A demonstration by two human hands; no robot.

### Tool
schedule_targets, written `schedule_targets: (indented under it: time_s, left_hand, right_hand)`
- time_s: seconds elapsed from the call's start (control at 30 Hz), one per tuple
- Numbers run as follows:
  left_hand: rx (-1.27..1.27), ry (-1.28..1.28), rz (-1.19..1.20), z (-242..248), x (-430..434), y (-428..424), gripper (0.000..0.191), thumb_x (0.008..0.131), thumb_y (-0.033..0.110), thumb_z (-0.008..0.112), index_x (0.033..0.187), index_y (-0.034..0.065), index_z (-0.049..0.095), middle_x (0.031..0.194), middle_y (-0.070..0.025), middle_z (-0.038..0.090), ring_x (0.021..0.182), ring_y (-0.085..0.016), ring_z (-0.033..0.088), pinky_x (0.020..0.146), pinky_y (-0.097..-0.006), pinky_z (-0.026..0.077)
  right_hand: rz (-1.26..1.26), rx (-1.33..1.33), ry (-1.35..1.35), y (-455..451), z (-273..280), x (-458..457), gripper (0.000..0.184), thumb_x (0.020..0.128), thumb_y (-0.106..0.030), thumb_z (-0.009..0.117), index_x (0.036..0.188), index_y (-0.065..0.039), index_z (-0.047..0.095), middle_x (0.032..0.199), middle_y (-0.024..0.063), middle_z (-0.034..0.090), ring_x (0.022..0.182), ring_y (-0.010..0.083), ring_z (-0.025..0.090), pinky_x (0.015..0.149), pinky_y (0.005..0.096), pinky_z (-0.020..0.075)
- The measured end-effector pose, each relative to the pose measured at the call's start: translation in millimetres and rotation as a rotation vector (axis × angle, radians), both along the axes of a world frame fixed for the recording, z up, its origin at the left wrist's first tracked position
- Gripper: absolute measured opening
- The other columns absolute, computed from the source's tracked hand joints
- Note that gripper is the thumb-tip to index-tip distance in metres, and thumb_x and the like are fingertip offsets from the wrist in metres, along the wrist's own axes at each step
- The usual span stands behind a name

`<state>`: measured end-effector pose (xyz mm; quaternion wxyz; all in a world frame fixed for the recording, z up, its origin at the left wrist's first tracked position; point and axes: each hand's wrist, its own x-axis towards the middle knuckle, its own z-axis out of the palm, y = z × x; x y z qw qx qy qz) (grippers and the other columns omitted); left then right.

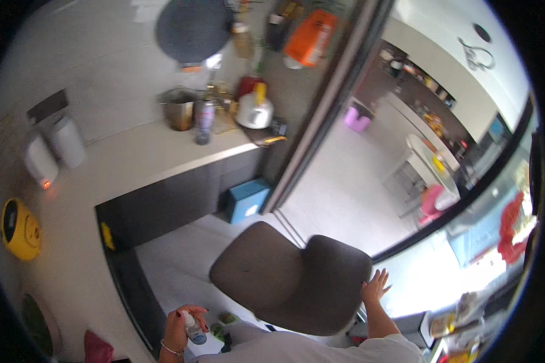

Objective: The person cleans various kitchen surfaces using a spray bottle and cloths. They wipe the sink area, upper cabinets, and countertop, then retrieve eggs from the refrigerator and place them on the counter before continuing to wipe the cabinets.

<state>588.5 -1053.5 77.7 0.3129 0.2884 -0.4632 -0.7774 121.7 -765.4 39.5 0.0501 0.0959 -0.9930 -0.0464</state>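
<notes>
My left hand (177,329) grips a small clear bottle (196,335) with a white spray or pump top. It is low in the view, in front of my body. A brown chair (263,272) with a padded seat and backrest stands before me. At the right edge of its backrest is my right hand (376,286), fingers spread and nothing held. Whether it touches the chair is hard to tell.
A counter (118,168) wraps the left side, bearing a steel pot (179,111), a spray can (205,120), white appliances (42,159) and a yellow device (22,229). A blue box (246,199) sits on the floor beside a dark sliding-door frame (318,109). A room with a table (429,168) lies beyond.
</notes>
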Motion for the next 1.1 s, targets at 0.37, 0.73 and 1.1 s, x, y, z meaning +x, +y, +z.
schedule_targets:
  time_s: [0.37, 0.73, 1.1]
  left_hand:
    - [0.088, -0.134, -0.366, -5.1, -136.8, 168.1, 0.077, 0.086, 0.067, 0.027, 0.093, -0.0028, 0.057, 0.059, -0.0085, 0.055, 0.054, -0.019, 0.056, 0.055, -0.0322, 0.047]
    - [0.167, -0.002, -0.955, 33.5, -333.3, 396.8, 0.067, 0.088, 0.061, 0.034, 0.101, 0.0000, 0.058, 0.061, -0.0054, 0.050, 0.057, -0.019, 0.050, 0.056, -0.0343, 0.045]
    - [-0.079, -0.029, -1.492, 47.7, -443.2, 565.8, 0.083, 0.082, 0.075, 0.019, 0.086, 0.0009, 0.056, 0.051, -0.0058, 0.051, 0.046, -0.021, 0.054, 0.050, -0.0328, 0.047]
  right_hand:
    - [-0.235, -0.960, -0.697, 99.4, -107.2, 28.4, 0.053, 0.073, -0.016, 0.062, 0.114, 0.008, 0.038, 0.108, 0.0214, 0.053, 0.092, 0.0339, 0.057, 0.076, 0.0466, 0.0486]
    - [0.542, -0.996, -1.306, 262.3, -79.7, 40.9, 0.038, 0.085, -0.028, 0.053, 0.116, -0.005, 0.053, 0.105, 0.0158, 0.061, 0.092, 0.0306, 0.061, 0.068, 0.0427, 0.0514]
    - [-1.269, -0.664, -0.576, 653.9, -151.2, 227.4, 0.035, 0.083, -0.033, 0.059, 0.101, -0.004, 0.064, 0.102, 0.0189, 0.063, 0.099, 0.0335, 0.060, 0.082, 0.0416, 0.0494]
